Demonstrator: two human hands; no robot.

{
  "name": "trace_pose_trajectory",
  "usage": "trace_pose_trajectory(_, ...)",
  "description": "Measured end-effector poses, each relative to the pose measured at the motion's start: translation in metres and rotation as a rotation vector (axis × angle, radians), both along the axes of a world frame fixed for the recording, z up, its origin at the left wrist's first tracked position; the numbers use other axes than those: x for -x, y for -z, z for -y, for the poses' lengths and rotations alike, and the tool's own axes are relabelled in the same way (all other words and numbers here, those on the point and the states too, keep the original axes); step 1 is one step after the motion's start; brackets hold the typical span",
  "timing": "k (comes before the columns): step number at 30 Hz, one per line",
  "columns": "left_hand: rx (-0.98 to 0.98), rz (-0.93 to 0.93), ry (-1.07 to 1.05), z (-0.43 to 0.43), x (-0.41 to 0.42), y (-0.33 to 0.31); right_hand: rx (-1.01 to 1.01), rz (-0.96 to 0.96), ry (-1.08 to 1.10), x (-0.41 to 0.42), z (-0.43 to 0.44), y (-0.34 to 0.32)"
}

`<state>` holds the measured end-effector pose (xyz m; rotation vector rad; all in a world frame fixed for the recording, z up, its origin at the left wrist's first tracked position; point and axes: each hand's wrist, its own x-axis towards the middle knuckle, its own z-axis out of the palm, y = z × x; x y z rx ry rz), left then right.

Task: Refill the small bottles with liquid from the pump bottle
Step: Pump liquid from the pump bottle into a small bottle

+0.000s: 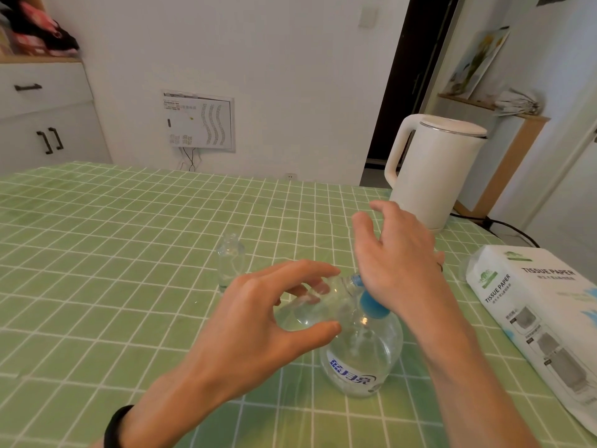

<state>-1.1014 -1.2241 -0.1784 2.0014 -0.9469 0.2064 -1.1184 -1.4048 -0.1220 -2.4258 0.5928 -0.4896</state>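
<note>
Pump bottle (361, 360): clear, blue pump top, upright on green checked worktop (129, 253).
Held small bottle (310, 310): clear, tilted, mouth at the pump nozzle.
Left hand (258, 321): fingers and thumb curled round held small bottle.
Right hand (400, 253): fingers straight and spread, heel of palm over pump top.
Second small bottle (231, 263): upright, uncapped, just behind left hand.
Kettle (429, 169), tissue pack (533, 302): right side of worktop.

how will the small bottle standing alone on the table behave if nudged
The small bottle looks tall, narrow and seemingly empty, so probably light and apt to tip. Its smooth clear wall may be slippery; glass or plastic, I cannot tell.
</note>
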Motion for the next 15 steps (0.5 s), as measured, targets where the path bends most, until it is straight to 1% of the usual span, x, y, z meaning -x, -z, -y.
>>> trace_pose_trajectory(3, -0.007, -0.002, 0.000, 0.0006, -0.0024, 0.0005, -0.039, -0.030, -0.009, -0.0030, 0.0022, 0.0003)
trace_pose_trajectory(8, -0.022, -0.009, -0.004, 0.0009, -0.0032, 0.0023, -0.138, -0.127, -0.088, -0.0033, 0.0057, 0.0030)
trace_pose_trajectory(11, -0.025, -0.002, -0.009, 0.0005, 0.0001, 0.0016, -0.116, -0.097, -0.102, -0.0003, 0.0056, 0.0021)
trace_pose_trajectory(15, -0.015, 0.011, -0.016, -0.0001, 0.0012, 0.0003, -0.016, -0.044, -0.016, -0.0001, 0.0031, -0.0003)
